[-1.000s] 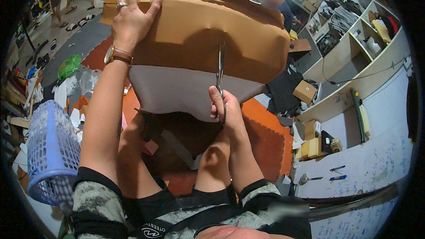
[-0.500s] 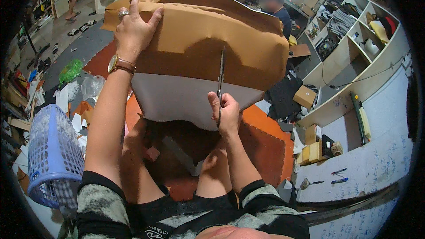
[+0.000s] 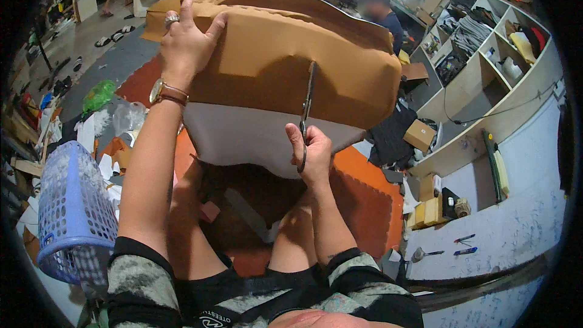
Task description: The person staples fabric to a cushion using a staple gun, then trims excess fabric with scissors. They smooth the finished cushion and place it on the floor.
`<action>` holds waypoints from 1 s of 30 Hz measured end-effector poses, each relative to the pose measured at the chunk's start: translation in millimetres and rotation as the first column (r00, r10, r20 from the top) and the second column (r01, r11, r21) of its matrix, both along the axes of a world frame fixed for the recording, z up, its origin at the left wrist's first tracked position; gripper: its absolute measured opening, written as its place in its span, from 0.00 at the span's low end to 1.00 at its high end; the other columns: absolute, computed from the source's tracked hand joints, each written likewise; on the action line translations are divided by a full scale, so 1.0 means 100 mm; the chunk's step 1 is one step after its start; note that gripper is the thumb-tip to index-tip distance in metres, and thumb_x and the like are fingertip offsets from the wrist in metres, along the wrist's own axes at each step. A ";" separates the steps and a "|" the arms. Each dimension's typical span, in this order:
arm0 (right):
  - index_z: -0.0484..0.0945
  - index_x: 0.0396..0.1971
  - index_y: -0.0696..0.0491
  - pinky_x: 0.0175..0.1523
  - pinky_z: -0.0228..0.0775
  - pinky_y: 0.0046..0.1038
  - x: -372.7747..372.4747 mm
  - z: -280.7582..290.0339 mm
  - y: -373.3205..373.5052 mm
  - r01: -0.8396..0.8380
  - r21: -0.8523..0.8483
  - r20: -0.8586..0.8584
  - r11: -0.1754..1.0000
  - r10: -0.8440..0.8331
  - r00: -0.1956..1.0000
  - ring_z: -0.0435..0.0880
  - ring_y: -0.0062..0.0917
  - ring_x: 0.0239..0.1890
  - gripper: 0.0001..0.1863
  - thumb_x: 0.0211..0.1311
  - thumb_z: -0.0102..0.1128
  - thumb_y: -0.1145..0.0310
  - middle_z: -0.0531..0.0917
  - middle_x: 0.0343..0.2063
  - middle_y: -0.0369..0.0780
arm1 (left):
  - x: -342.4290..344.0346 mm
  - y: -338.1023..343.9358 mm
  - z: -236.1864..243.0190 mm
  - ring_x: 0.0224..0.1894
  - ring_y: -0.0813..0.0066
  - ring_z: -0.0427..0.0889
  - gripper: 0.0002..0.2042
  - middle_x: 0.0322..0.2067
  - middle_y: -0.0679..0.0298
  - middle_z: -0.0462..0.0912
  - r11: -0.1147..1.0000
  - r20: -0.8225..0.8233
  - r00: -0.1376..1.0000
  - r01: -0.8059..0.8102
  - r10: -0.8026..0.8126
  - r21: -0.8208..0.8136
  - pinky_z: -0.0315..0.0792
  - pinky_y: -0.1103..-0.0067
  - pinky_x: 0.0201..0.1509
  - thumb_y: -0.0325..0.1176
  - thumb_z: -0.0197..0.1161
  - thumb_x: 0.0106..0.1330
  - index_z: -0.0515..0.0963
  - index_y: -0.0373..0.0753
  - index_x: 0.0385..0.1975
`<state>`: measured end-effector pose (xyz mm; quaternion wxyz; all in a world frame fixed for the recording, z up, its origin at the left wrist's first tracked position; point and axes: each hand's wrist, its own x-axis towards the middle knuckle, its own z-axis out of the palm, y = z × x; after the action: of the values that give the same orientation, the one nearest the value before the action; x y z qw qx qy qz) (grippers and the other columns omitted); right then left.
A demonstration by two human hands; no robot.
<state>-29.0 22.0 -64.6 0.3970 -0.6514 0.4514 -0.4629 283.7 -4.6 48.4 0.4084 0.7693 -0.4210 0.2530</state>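
Note:
A large tan leather-like upholstered piece (image 3: 255, 61) stands tilted in front of me above my knees. A pale grey-white panel (image 3: 243, 130) runs along its near lower part, ending in a wavy edge. My left hand (image 3: 189, 48) grips its upper left side, thumb spread on the tan face and the other fingers reaching over the top. In my right hand (image 3: 317, 155) are metal scissors (image 3: 308, 88), pointing up and away. Their blades look closed, and the tips are at the tan surface, where a dark shadow spreads; whether they press into it I cannot tell.
A blue perforated basket (image 3: 73, 206) with white fluff stands at my left among scraps. Shelves (image 3: 486, 67) of cloth and a white board surface (image 3: 486, 225) with pens lie right. Orange mats (image 3: 364, 200) cover the floor. Another person (image 3: 379, 15) is beyond the piece.
The scissors' tips have shifted slightly right across the tan surface, and the scissors lean a little more to the right. My left hand keeps its hold on the piece.

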 end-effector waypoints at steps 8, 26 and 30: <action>0.70 0.25 0.47 0.22 0.62 0.19 -0.25 0.34 0.35 -0.200 0.198 0.161 0.960 0.169 0.972 0.68 0.12 0.14 0.28 0.72 0.62 0.38 0.70 0.14 0.28 | -0.12 0.18 0.02 0.62 0.33 0.79 0.47 0.64 0.34 0.72 0.999 -0.088 0.995 0.045 -0.044 0.006 0.78 0.51 0.60 0.75 0.56 0.65 0.61 0.48 0.75; 0.71 0.22 0.49 0.22 0.53 0.21 -0.79 0.82 1.60 -0.208 0.468 0.134 0.859 0.163 0.977 0.65 0.15 0.13 0.33 0.74 0.54 0.34 0.68 0.12 0.31 | -0.41 1.21 -0.43 0.62 0.36 0.79 0.49 0.62 0.38 0.76 0.988 -0.004 0.994 0.104 -0.105 -0.114 0.74 0.52 0.63 0.77 0.54 0.65 0.58 0.44 0.76; 0.71 0.23 0.49 0.21 0.54 0.21 -0.90 0.66 1.85 -0.187 0.469 0.020 0.863 0.201 0.979 0.65 0.14 0.12 0.32 0.74 0.56 0.35 0.69 0.12 0.30 | -0.55 1.46 -0.60 0.61 0.36 0.77 0.47 0.59 0.38 0.74 0.987 0.091 0.993 0.091 -0.079 -0.132 0.77 0.52 0.58 0.73 0.59 0.65 0.59 0.43 0.74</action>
<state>-119.3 207.3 1.5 0.5803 -0.5851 0.4877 -0.2882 229.2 141.4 -11.6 0.4518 0.7095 -0.4526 0.2962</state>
